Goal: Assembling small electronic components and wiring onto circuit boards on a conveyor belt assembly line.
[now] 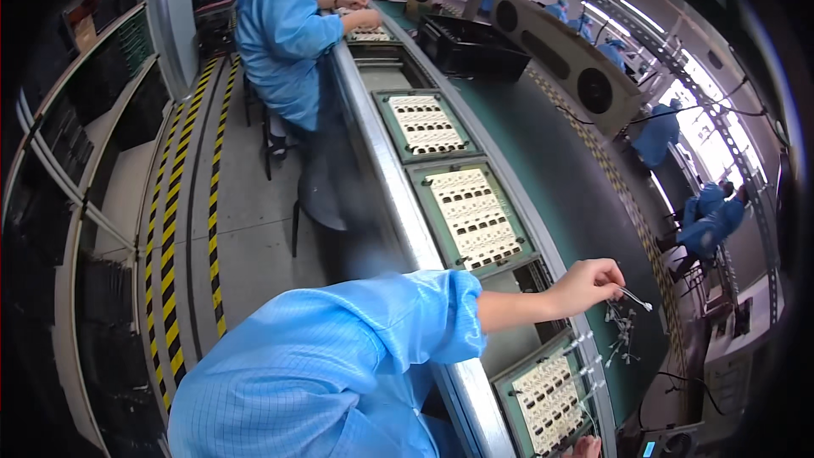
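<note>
My left hand (pixel 587 286) reaches across the line with its fingertips pinched on a thin wire lead (pixel 638 297) that ends in a small white connector. Beyond and below it, a loose pile of similar leads (pixel 623 335) lies on the green bench top. At the lower edge, only the curled fingertips of my right hand (pixel 585 448) show, beside a framed panel of cream circuit boards (pixel 547 403). A thin pale strand runs down to those fingers; what they grip is too small to tell. Several white connectors (pixel 583 366) stand along that panel's right edge.
Two more framed board panels, one nearer (pixel 475 219) and one farther (pixel 424 125), sit up the metal-railed line (pixel 394 195). A co-worker in blue (pixel 284 42) handles another panel at the far end. A black bin (pixel 471 47) stands on the bench; shelving (pixel 102 144) is at left.
</note>
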The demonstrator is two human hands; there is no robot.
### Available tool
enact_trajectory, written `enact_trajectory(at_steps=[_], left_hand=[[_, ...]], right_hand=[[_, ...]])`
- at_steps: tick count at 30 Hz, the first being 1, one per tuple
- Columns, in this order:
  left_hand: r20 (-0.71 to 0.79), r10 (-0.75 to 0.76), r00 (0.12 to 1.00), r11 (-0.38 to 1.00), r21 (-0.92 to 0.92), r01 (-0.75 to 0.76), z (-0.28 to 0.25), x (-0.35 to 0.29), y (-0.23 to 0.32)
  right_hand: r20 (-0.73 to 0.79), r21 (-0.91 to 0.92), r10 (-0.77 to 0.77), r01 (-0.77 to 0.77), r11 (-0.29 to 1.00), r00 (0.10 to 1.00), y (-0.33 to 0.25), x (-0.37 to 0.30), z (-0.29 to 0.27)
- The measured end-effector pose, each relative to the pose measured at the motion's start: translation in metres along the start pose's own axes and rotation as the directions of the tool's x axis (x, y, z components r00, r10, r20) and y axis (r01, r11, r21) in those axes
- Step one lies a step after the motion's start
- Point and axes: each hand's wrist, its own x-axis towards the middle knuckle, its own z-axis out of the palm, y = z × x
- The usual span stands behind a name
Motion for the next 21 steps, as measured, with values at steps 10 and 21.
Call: enact_trajectory(at_steps=[10, 21], left_hand=[[-0.163, 0.359, 0.919, 0.929, 0.153, -0.335, -0.052, 0.046, -0.007], [0.368, 0.494, 0.788, 0.382, 0.722, -0.577, -0.031, 0.002, 0.001]], right_hand=[[-0.150, -0.054, -0.143, 0.136, 0.989, 0.978, 0.012, 0.028, 0.051], [0.170, -0.976, -0.612, 0.218, 0.003, 0.772, 0.030, 0.052, 0.096]])
